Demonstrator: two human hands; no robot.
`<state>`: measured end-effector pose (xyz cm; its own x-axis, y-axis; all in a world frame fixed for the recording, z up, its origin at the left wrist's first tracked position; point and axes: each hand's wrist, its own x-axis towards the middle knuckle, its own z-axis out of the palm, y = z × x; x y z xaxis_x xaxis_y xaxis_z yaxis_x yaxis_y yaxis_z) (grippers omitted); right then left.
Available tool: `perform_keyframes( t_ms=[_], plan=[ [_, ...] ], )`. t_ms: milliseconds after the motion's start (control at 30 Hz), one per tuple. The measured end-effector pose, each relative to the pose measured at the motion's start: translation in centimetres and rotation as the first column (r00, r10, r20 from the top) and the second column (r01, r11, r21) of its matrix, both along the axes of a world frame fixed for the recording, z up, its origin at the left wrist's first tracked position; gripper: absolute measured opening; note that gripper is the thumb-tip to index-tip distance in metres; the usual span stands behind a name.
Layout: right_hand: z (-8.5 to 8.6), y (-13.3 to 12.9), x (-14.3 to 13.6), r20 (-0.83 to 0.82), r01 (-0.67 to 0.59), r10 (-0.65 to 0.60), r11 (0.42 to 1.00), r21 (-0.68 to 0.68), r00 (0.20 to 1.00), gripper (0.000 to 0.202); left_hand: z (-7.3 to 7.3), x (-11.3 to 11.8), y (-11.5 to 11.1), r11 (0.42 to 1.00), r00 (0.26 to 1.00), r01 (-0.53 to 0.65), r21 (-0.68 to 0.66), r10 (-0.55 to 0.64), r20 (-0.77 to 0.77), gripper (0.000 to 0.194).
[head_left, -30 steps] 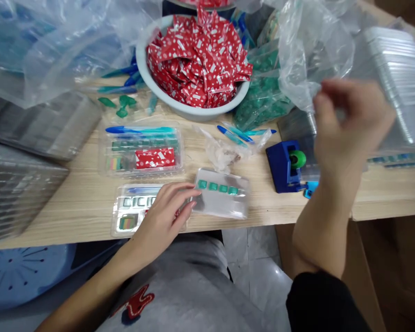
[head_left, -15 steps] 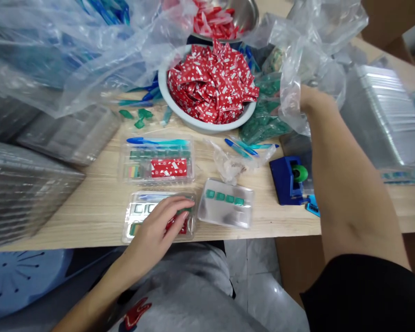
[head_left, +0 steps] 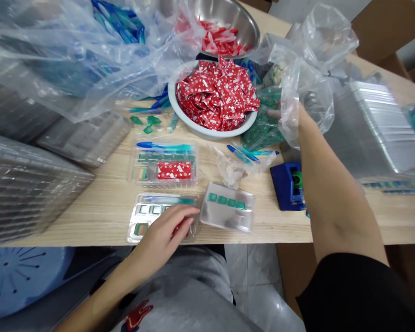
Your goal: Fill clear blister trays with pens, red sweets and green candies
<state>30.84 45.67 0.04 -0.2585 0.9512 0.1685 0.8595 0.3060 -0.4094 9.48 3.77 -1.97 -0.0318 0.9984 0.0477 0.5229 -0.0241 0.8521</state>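
Note:
My left hand (head_left: 168,226) lies over a clear plastic tray (head_left: 133,237) at the table's front edge, fingers stretched out and nothing gripped. In that tray show a pen (head_left: 168,199), square compartments, a striped colored piece (head_left: 140,229) and part of a red packet under my fingers. Just right of those fingertips is a clear lid (head_left: 226,219) with a row of several green squares (head_left: 222,199). My right hand (head_left: 287,110) reaches into a clear plastic bag (head_left: 292,83), beside green pieces (head_left: 264,124) in plastic. Its fingers are hidden by the crumpled film.
Behind the near tray sits a filled tray (head_left: 133,177) with a red packet. A white bowl (head_left: 207,133) holds red patterned packets; a steel bowl (head_left: 251,27) holds red pens. A blue tape dispenser (head_left: 280,186) stands under my right forearm. Stacked clear trays (head_left: 31,184) crowd the left.
The view has shifted slightly, so the table things appear lower and a little to the right. My left hand stays over the tray, and my right hand remains in the plastic bag.

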Motion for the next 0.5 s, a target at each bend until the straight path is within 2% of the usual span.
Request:
perform_keyframes(
  t_ms=[100,300,500],
  plan=[
    [0.3,-0.3,-0.5,0.055,0.061,-0.057,0.995,-0.084,0.997,0.035,0.1,0.1,0.0,1.0,1.0,0.014,0.017,-0.013,-0.008,0.021],
    [1.0,-1.2,-0.6,0.099,0.126,-0.115,0.986,-0.114,0.989,0.028,0.2,0.3,0.1,0.999,0.999,0.037,-0.024,-0.038,-0.027,0.022],
    [1.4,-2.8,-0.7,0.149,0.101,-0.076,0.98,-0.17,0.986,0.011,0.1,0.3,0.2,0.999,0.999,0.037,-0.028,-0.038,-0.028,0.022]
  ],
)
